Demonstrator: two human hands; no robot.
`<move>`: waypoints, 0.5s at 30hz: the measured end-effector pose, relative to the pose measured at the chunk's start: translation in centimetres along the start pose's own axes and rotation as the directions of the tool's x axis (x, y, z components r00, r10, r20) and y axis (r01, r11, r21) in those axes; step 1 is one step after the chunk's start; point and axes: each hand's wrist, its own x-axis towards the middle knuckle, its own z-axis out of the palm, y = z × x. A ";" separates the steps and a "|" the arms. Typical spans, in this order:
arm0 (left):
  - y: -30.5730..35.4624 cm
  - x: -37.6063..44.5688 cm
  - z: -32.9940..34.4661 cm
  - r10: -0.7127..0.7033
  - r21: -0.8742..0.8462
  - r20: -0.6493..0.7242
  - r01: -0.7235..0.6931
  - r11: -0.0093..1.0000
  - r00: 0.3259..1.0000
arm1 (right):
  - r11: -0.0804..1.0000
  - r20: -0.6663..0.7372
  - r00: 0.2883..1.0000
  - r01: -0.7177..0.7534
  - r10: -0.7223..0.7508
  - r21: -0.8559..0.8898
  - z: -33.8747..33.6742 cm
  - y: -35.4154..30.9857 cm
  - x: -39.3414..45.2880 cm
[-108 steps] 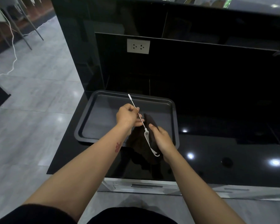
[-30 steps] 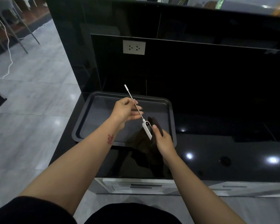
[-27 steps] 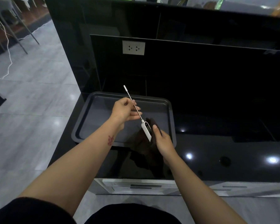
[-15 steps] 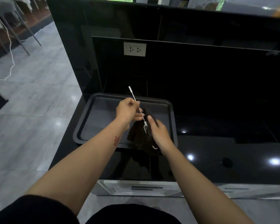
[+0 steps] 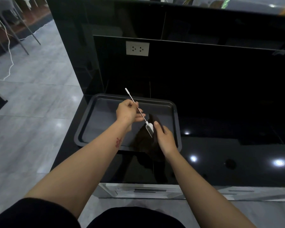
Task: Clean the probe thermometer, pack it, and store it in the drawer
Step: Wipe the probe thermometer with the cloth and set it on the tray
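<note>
The probe thermometer (image 5: 149, 128) is white, with a thin metal stem that slants up to the left and ends in a white tip cap. My left hand (image 5: 127, 111) pinches the stem near its middle. My right hand (image 5: 164, 136) holds a dark cloth (image 5: 146, 143) wrapped against the thermometer's white body; part of the body is hidden by the cloth and my fingers. Both hands hover over the right half of a dark baking tray (image 5: 95, 127) on the glossy black counter (image 5: 229, 153).
A white wall socket (image 5: 137, 48) sits on the black back panel. Below the counter's front edge runs a white drawer front (image 5: 143, 190). Grey tiled floor lies to the left, with chair legs and a white cable (image 5: 8, 46) far off.
The white body of the thermometer shows more from the cloth than half a second ago. My right hand has slid slightly down the body; my left hand keeps its pinch on the stem.
</note>
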 end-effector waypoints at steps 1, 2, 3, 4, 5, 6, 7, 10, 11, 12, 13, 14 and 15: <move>0.0 0.0 -0.1 -0.007 0.000 0.011 0.007 1.000 1.000 | 1.000 0.005 1.000 0.001 -0.001 0.000 0.0 0.1 0.0; 0.0 0.1 -0.2 -0.013 0.002 0.016 0.013 1.000 1.000 | 1.000 0.016 1.000 -0.008 0.008 0.001 -0.1 0.3 -0.1; 0.1 0.2 -0.3 -0.020 0.003 0.016 0.020 1.000 1.000 | 1.000 0.023 0.999 -0.027 0.027 0.002 -0.2 0.5 -0.2; 0.2 0.4 -0.5 -0.025 0.001 0.012 0.025 1.000 1.000 | 0.999 0.022 0.998 -0.053 0.053 0.000 -0.4 0.8 -0.2; 0.4 0.5 -0.8 -0.030 -0.002 0.010 0.030 1.000 1.000 | 0.997 0.017 0.997 -0.080 0.080 -0.007 -0.5 1.1 -0.2; 0.4 0.6 -1.0 -0.034 -0.007 0.017 0.034 0.999 0.999 | 0.995 0.013 0.995 -0.100 0.100 -0.009 -0.6 1.3 -0.2; 0.5 0.6 -1.1 -0.036 -0.011 0.035 0.037 0.999 0.999 | 0.994 0.016 0.994 -0.110 0.110 -0.007 -0.7 1.3 -0.2; 0.3 0.0 -0.7 -0.035 -0.003 0.113 0.035 0.999 0.993 | 0.997 0.024 0.996 -0.082 0.082 -0.007 -0.3 0.5 0.1; 0.2 -0.3 -0.4 -0.032 0.001 0.126 0.033 0.999 0.992 | 0.998 0.018 0.998 -0.062 0.062 -0.013 -0.1 0.0 0.2; 0.1 -0.5 -0.1 -0.029 0.002 0.128 0.029 1.000 0.991 | 0.999 0.006 0.999 -0.037 0.037 -0.022 0.2 -0.4 0.4; 0.0 -0.6 0.1 -0.024 0.001 0.125 0.025 1.000 0.992 | 0.999 -0.010 1.000 -0.011 0.011 -0.035 0.3 -0.7 0.5; 0.1 -0.7 0.2 -0.019 -0.003 0.117 0.020 1.000 0.993 | 0.999 -0.024 1.000 0.013 -0.014 -0.051 0.4 -0.7 0.6; 0.2 -0.6 0.3 -0.015 -0.010 0.108 0.016 1.000 0.994 | 0.997 -0.032 0.999 0.027 -0.029 -0.067 0.3 -0.6 0.6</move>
